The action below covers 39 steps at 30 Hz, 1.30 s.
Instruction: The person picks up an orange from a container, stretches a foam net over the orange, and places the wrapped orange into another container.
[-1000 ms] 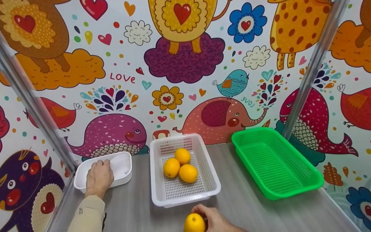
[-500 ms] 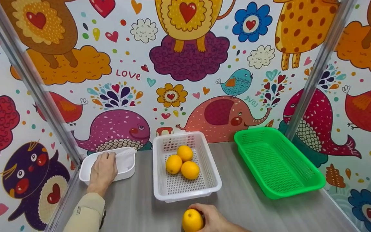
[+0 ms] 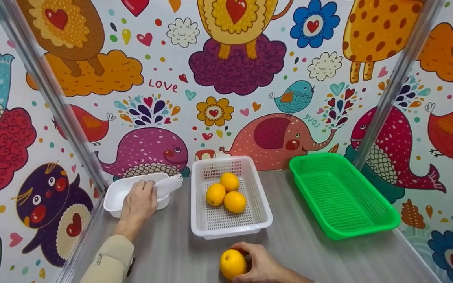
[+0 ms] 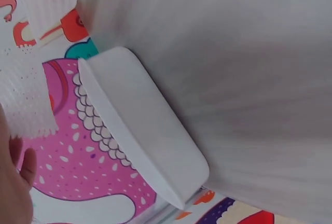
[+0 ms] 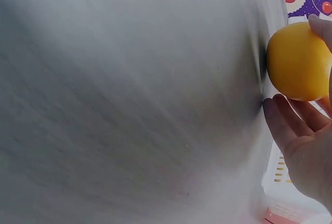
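Observation:
In the head view, my left hand (image 3: 139,201) pinches a white foam fruit net (image 3: 170,185) over the right end of a small white box (image 3: 115,194). The net's mesh (image 4: 25,92) hangs out past the fingers in the left wrist view, above the outer wall of the box (image 4: 142,125). Near the front of the table, my right hand (image 3: 262,262) grips an orange (image 3: 232,264) from its right side. The right wrist view shows thumb and fingers around that orange (image 5: 298,60), low by the tabletop.
A white plastic basket (image 3: 232,232) stands mid-table, holding three oranges (image 3: 234,202). To its right is a green basket (image 3: 368,232). Behind rises a cartoon-printed wall (image 3: 132,157) with a metal post (image 3: 53,90) on the left and another post (image 3: 387,86) on the right.
My left hand has drawn the foam net up out of the white box and toward the right. My right hand keeps its grip on the orange, with little movement. The head view has shifted slightly.

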Each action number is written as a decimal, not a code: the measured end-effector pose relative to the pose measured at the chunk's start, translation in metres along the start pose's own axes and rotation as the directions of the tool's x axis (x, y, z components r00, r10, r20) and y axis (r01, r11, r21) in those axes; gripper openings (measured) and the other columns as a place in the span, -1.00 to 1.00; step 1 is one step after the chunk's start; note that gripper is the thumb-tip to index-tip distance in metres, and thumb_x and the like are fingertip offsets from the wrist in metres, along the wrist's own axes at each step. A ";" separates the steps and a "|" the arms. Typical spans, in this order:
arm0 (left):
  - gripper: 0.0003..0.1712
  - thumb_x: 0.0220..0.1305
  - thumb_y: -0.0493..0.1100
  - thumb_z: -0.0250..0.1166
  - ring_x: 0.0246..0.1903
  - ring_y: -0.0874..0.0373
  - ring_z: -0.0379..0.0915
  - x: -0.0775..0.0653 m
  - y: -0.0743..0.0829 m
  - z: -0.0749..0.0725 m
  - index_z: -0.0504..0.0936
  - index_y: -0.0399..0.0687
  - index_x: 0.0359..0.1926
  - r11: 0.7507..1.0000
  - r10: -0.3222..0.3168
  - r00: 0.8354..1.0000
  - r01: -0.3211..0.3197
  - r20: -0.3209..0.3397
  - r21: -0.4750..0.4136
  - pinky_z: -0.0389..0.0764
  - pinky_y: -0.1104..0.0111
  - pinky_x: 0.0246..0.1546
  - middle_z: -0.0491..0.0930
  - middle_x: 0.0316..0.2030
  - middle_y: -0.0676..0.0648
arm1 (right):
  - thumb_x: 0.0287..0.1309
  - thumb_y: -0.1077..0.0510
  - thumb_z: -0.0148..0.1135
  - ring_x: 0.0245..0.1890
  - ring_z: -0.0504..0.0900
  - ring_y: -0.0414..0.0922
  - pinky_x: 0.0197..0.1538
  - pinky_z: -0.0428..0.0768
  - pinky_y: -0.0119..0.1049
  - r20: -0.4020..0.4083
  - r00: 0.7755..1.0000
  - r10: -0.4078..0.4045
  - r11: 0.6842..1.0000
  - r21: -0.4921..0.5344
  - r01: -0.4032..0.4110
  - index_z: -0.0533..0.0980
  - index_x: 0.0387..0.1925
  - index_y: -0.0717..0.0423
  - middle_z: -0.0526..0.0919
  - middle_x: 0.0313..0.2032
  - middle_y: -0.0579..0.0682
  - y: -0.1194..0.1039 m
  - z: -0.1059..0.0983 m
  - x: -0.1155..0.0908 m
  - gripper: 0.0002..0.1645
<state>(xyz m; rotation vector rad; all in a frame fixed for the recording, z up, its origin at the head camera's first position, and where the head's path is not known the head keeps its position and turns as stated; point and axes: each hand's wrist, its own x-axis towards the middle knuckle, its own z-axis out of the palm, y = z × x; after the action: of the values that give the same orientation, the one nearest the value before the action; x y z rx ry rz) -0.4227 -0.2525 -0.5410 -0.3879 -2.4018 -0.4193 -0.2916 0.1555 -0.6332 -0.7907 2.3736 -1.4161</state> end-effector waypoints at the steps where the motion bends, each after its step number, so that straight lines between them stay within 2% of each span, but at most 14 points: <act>1: -0.83 0.43 -0.25 0.30 -0.26 -0.16 0.57 -0.001 0.005 0.000 0.65 -0.28 -0.06 1.000 0.005 1.000 -0.005 0.004 -0.014 0.71 -0.04 -0.16 0.59 -0.29 -0.22 | 0.03 -0.08 0.65 0.01 0.67 -0.24 0.09 0.64 -0.33 0.000 1.000 0.004 1.000 0.004 -0.004 0.53 0.28 -0.16 0.68 0.09 -0.26 0.000 0.000 0.000 -0.23; 6: -0.85 0.44 -0.24 0.30 -0.27 -0.10 0.57 -0.004 0.030 0.002 0.66 -0.23 -0.07 0.997 0.027 1.000 -0.027 0.001 -0.078 0.71 0.00 -0.17 0.59 -0.30 -0.16 | 0.09 -0.05 0.60 0.01 0.70 -0.18 0.07 0.68 -0.28 -0.012 0.999 -0.033 0.999 -0.039 0.032 0.57 0.24 -0.08 0.71 0.08 -0.17 0.001 0.000 -0.001 -0.33; 11: -0.91 0.40 -0.27 0.34 -0.32 -0.09 0.56 -0.008 0.056 0.006 0.65 -0.18 -0.13 0.985 0.089 0.995 -0.096 -0.052 -0.145 0.63 0.03 -0.25 0.57 -0.34 -0.11 | 0.12 -0.01 0.55 -0.01 0.73 -0.07 0.01 0.72 -0.24 -0.031 0.997 -0.077 0.996 -0.043 0.076 0.61 0.18 0.12 0.74 0.02 0.06 0.000 0.001 -0.002 -0.38; 15: -0.91 0.38 -0.28 0.35 -0.34 0.02 0.53 -0.012 0.078 0.008 0.67 -0.14 -0.12 0.969 0.127 0.990 -0.136 -0.055 -0.207 0.64 0.11 -0.26 0.59 -0.33 -0.05 | 0.17 -0.01 0.52 -0.03 0.76 0.01 -0.06 0.75 -0.17 -0.073 0.989 -0.129 0.990 -0.062 0.125 0.62 0.13 0.17 0.75 0.00 0.16 -0.005 -0.003 -0.004 -0.44; 20: -0.92 0.41 -0.26 0.35 -0.37 0.14 0.48 -0.016 0.105 0.010 0.67 -0.09 -0.11 0.953 0.147 0.989 -0.149 -0.028 -0.264 0.64 0.23 -0.33 0.58 -0.32 0.01 | 0.24 0.03 0.50 -0.12 0.79 -0.03 -0.12 0.78 -0.01 -0.186 0.972 -0.146 0.989 -0.065 0.136 0.68 0.02 0.01 0.78 -0.08 0.01 -0.020 -0.014 -0.003 -0.65; 23: -0.91 0.41 -0.24 0.36 -0.37 0.19 0.47 -0.017 0.120 0.011 0.66 -0.06 -0.11 0.945 0.157 0.987 -0.157 -0.022 -0.288 0.63 0.29 -0.36 0.59 -0.31 0.02 | 0.26 0.07 0.50 -0.16 0.79 -0.01 -0.14 0.78 0.00 -0.277 0.946 -0.170 0.985 -0.072 0.156 0.69 -0.01 -0.01 0.79 -0.12 -0.06 -0.031 -0.023 -0.002 -0.71; 26: -0.92 0.40 -0.25 0.36 -0.38 0.20 0.47 -0.019 0.132 0.011 0.67 -0.06 -0.12 0.931 0.167 0.986 -0.164 -0.019 -0.325 0.62 0.30 -0.36 0.60 -0.30 0.01 | 0.25 0.15 0.51 -0.18 0.80 0.11 -0.16 0.78 -0.05 -0.363 0.902 -0.233 0.973 -0.089 0.215 0.68 -0.02 0.11 0.80 -0.15 0.06 -0.040 -0.033 0.003 -0.71; 30: -0.93 0.41 -0.24 0.37 -0.36 0.22 0.49 -0.023 0.145 0.012 0.67 -0.06 -0.12 0.917 0.170 0.985 -0.159 -0.002 -0.366 0.65 0.30 -0.30 0.63 -0.28 0.02 | 0.23 0.20 0.51 -0.20 0.80 0.06 -0.17 0.79 -0.09 -0.442 0.850 -0.286 0.958 -0.111 0.264 0.69 -0.03 0.10 0.80 -0.15 0.12 -0.050 -0.045 0.008 -0.72; 33: -0.91 0.41 -0.23 0.38 -0.34 0.21 0.52 -0.025 0.152 0.012 0.68 -0.06 -0.11 0.908 0.181 0.983 -0.163 0.009 -0.387 0.69 0.29 -0.25 0.65 -0.26 0.03 | 0.22 0.18 0.53 -0.19 0.80 0.02 -0.17 0.79 -0.04 -0.479 0.828 -0.292 0.956 -0.127 0.264 0.69 -0.02 0.08 0.79 -0.13 0.11 -0.055 -0.052 0.011 -0.70; 36: -0.91 0.42 -0.22 0.37 -0.34 0.23 0.52 -0.026 0.158 0.011 0.68 -0.04 -0.09 0.897 0.191 0.981 -0.164 0.025 -0.410 0.69 0.32 -0.24 0.64 -0.26 0.05 | 0.20 0.17 0.55 -0.16 0.80 0.08 -0.17 0.78 0.07 -0.505 0.806 -0.309 0.951 -0.153 0.269 0.69 0.00 0.16 0.79 -0.10 0.13 -0.060 -0.057 0.013 -0.65; 39: -0.91 0.44 -0.22 0.36 -0.36 0.25 0.48 -0.028 0.163 0.010 0.67 -0.03 -0.08 0.885 0.199 0.979 -0.163 0.037 -0.435 0.66 0.35 -0.27 0.60 -0.29 0.07 | 0.18 0.14 0.58 -0.12 0.78 0.12 -0.15 0.78 0.06 -0.530 0.787 -0.315 0.949 -0.173 0.263 0.69 0.03 0.14 0.79 -0.06 0.06 -0.064 -0.059 0.015 -0.60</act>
<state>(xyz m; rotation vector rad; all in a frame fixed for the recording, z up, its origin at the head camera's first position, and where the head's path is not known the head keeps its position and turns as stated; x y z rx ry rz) -0.3462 -0.1063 -0.5341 -0.8340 -2.3093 -0.8675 -0.3127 0.1657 -0.5478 -0.8946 2.8562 -1.8873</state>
